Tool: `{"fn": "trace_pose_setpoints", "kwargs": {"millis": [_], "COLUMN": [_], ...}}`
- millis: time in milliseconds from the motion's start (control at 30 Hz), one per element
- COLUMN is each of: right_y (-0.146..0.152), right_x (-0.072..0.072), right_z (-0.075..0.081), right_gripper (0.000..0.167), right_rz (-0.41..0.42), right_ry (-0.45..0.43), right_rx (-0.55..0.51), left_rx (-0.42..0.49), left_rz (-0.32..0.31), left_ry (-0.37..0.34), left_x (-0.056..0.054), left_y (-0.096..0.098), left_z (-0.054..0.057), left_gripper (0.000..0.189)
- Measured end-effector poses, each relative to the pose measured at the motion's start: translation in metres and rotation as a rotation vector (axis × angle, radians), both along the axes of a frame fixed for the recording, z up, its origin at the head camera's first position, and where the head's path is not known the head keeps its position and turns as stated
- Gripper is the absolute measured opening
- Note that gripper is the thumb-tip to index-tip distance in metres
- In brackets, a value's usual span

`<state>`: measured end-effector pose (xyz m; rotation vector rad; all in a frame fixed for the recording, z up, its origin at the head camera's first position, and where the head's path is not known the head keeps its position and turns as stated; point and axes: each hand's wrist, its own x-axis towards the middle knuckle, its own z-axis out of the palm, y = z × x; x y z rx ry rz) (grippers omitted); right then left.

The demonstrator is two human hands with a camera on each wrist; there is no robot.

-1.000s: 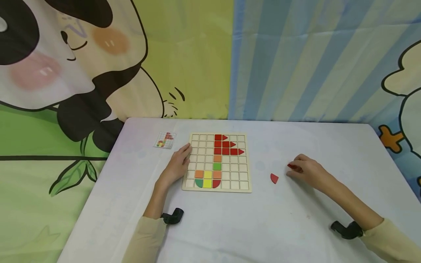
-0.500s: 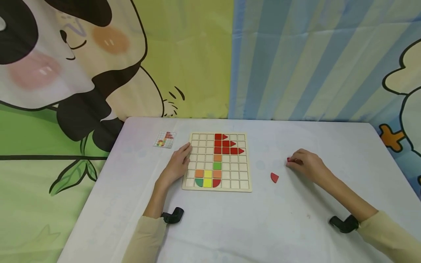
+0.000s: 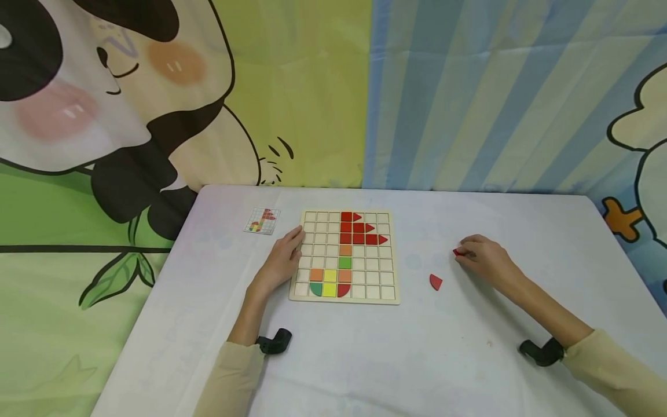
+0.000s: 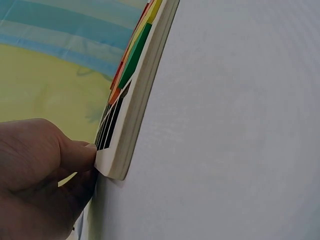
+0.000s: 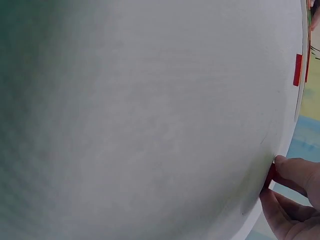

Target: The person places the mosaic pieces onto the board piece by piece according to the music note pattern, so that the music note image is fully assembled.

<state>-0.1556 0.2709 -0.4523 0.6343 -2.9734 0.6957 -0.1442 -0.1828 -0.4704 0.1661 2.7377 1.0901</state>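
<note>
My left hand [image 3: 281,258] holds the left edge of a wooden grid board [image 3: 318,252]; in the left wrist view the thumb [image 4: 75,155] touches the rim of the board [image 4: 131,125]. Set in the grid are red, orange, green and yellow pieces, among them a yellow square [image 3: 329,289] and a green quarter-round [image 3: 316,289]. Off to the right, my right hand [image 3: 487,258] pinches a small red piece [image 5: 269,176] between thumb and fingers, at the tabletop. Its full shape is hidden by the fingers.
A loose red quarter-round piece [image 3: 435,282] lies between the board and my right hand. Left of the board's far corner is a small picture card [image 3: 262,221] with a coloured grid pattern. Printed cloth hangs behind the white table [image 3: 417,359].
My right hand has shifted slightly away from me, and the red piece has turned a little in its fingers. The left hand and the board stay put.
</note>
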Motion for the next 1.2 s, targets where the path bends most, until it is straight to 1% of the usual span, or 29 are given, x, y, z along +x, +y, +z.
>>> {"fn": "trace_pose_setpoints", "kwargs": {"millis": [100, 233, 500, 700, 933, 1067, 1200], "right_y": [0.0001, 0.0012, 0.0042, 0.004, 0.0015, 0.0027, 0.0014], "right_x": [0.0004, 0.0003, -0.0016, -0.0029, -0.0046, -0.0068, -0.0084], "right_z": [0.0005, 0.0007, -0.0031, -0.0021, -0.0004, -0.0026, -0.0052], "right_gripper": [0.009, 0.008, 0.008, 0.013, 0.006, 0.009, 0.014], "right_rz": [-0.002, 0.002, 0.025, 0.033, 0.007, 0.034, 0.076], "right_ry": [-0.001, 0.004, 0.065, 0.046, 0.047, 0.08, 0.12], "right_rx": [0.009, 0.024, -0.005, -0.004, 0.0, -0.004, -0.066], "left_rx": [0.006, 0.005, 0.006, 0.018, 0.014, 0.007, 0.001], "left_rz": [-0.002, -0.002, -0.002, 0.008, 0.002, 0.0, -0.005], "left_ry": [-0.005, -0.013, -0.019, -0.031, -0.026, -0.021, -0.01], "left_x": [0.0001, -0.0006, -0.001, -0.0005, 0.0003, 0.0002, 0.0002], "left_y": [-0.0001, -0.0002, 0.0003, 0.0013, 0.0013, 0.0002, -0.0002], "left_z": [-0.0003, -0.001, 0.0004, 0.0008, 0.0011, 0.0009, 0.0], "left_gripper": [0.054, 0.055, 0.054, 0.054, 0.055, 0.054, 0.054]}}
